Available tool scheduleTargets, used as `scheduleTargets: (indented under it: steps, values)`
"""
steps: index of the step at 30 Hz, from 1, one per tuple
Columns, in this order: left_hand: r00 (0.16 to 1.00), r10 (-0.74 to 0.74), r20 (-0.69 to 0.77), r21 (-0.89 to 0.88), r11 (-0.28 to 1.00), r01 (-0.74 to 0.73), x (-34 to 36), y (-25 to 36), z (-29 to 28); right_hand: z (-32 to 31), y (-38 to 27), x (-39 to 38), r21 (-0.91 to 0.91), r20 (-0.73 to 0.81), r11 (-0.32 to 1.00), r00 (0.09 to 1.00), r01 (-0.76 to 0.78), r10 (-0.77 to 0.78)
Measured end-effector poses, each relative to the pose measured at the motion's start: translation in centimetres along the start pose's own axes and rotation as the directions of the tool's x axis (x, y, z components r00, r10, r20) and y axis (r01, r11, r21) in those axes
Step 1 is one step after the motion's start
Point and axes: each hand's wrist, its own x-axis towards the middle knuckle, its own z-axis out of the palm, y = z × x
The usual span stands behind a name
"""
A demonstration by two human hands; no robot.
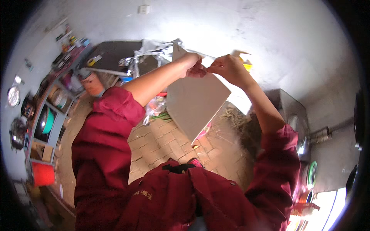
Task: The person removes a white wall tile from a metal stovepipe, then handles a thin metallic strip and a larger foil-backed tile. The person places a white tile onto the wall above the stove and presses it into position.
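Observation:
A flat greyish-beige board (196, 104) hangs tilted in front of me, its long corner pointing down toward the brick floor. My left hand (192, 66) has curled fingers at the board's upper part, seemingly gripping it. Just to the right, my right hand (227, 67) pinches at the upper edge of the board, close to my left fingertips; whatever small thing may be between those fingers is too small to make out. Behind the hands lie crumpled silvery sheeting (148, 48) and a yellow object (246, 67), partly hidden.
A dark tabletop (110, 54) stands back left, beside shelving (56, 88) with bowls and a red bucket (43, 173). An orange cylinder (92, 84) stands under the table. Dry brush (237, 119) and a metal stove-like unit (293, 111) are at right. Brick floor (154, 142) lies below.

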Motion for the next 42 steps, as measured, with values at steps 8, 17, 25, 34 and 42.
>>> scheduleTargets:
  steps: [8,17,25,34,42]
  values:
    - [0.951,0.010,0.310,0.292,0.951,-0.105,-2.7,-1.4,16.8,-7.9,6.2,-13.8,-0.103,-0.121,0.982,0.982,-0.161,0.148]
    - [0.781,-0.129,0.612,0.430,0.882,-0.191,-3.8,-6.1,39.7,-13.9,15.5,-33.0,-0.343,-0.282,0.820,0.883,-0.458,0.375]
    - [0.742,-0.030,0.670,0.305,0.922,-0.238,-6.1,-11.6,52.9,-18.5,20.1,-44.5,-0.303,-0.144,0.814,0.869,-0.495,0.474]
    - [0.594,-0.087,0.800,0.227,0.960,-0.165,-7.8,-8.6,61.8,-26.2,21.7,-50.4,-0.285,-0.283,0.703,0.758,-0.652,0.588]
    - [0.378,-0.022,0.925,0.028,1.000,-0.010,-5.8,-4.7,61.8,-32.8,21.6,-48.0,-0.480,-0.442,0.399,0.608,-0.781,0.660]
